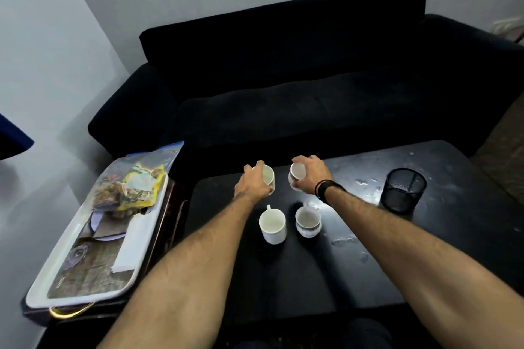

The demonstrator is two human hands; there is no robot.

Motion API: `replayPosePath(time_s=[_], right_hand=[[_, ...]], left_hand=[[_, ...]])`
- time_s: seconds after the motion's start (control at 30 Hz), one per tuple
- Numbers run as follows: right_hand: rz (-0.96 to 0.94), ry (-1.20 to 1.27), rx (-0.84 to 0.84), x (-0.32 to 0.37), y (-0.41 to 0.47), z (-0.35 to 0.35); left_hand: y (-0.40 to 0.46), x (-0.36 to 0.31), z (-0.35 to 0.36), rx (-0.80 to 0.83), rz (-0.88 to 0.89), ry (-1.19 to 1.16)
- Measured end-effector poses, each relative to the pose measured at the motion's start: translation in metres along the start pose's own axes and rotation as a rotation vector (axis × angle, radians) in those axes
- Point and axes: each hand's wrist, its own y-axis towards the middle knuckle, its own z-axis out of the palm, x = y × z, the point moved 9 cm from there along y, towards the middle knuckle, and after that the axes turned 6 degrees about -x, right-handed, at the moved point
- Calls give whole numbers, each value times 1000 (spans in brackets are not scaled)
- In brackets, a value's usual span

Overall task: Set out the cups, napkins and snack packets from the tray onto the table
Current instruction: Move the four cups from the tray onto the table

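one tray (42,289) sits off the table's left edge, with one snack bag (133,184) at its far end and a white napkin stack (133,246) along its right rim. four white cups on the dark table (354,278): the left hand (252,183) is closed round a far cup (268,176), the right hand (310,176) grips another (296,174) tilted, near cup (272,226) and patterned cup (307,221) stand free. one mesh pot (403,190) near the right edge.

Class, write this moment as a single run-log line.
left hand: holds cup | right hand: holds cup | table: two cups set | tray: snack packets, napkins
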Motion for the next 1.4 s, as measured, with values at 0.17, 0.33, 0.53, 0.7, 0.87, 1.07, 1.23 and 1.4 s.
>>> replayPosePath(time_s=[0.17,0.33,0.53,0.7,0.87,1.07,1.23,1.4], right_hand=[[-8,5,52,-16,10,33],[30,7,95,-32,11,50],[76,54,61,-36,5,55],[86,63,44,-34,5,54],[98,43,26,-32,3,54],[110,26,28,-30,1,52],[98,-36,-45,-24,-1,30],[-75,-82,-139,14,-6,12]], left_hand=[[17,4,36,58,-7,19],[18,13,68,115,-29,16],[20,22,78,114,-52,-65],[23,22,81,124,-22,-96],[24,24,83,117,-30,-97],[22,28,83,98,-45,-141],[15,44,58,-50,-53,-207],[-3,85,26,-165,-130,-161]])
